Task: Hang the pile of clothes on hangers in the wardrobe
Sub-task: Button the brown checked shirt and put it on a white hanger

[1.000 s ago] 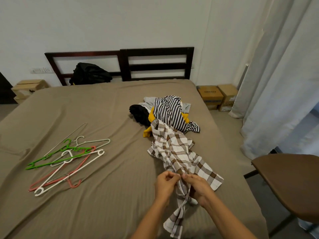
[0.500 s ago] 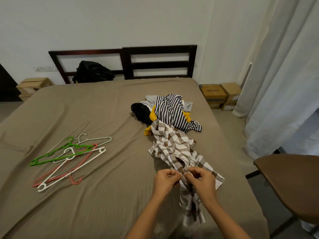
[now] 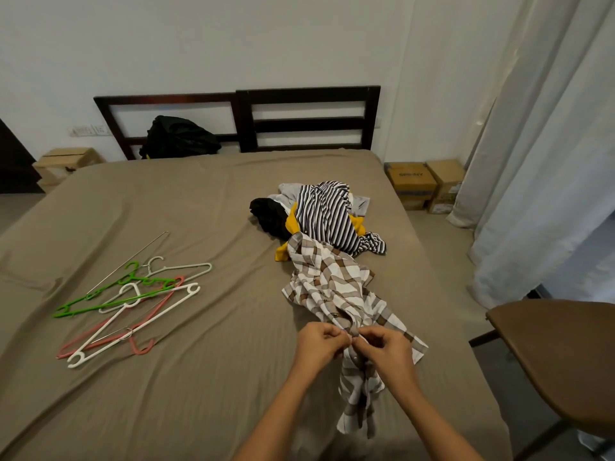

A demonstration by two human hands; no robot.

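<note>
A brown-and-white checked shirt [image 3: 332, 287] lies stretched along the right half of the bed [image 3: 206, 201]. My left hand [image 3: 319, 344] and my right hand [image 3: 382, 351] both pinch its front edge close together, fingers curled on the cloth. Behind the shirt sits the pile of clothes [image 3: 319, 214]: a black-and-white striped top, a yellow piece, a black piece and a grey one. On the left of the bed lie several plastic hangers [image 3: 129, 304], green, white and pink, overlapping. The wardrobe is out of view.
A dark wooden headboard [image 3: 253, 121] with a black bag [image 3: 179, 138] against it stands at the far end. Cardboard boxes [image 3: 422, 184] sit on the floor at the right by pale curtains [image 3: 539, 161]. A brown chair seat [image 3: 565, 357] is near right.
My hands have stayed together on the shirt's edge, with the fingers shifting a little. The shirt's lower end now lies bunched on the bed below my hands. The view has tilted slightly.
</note>
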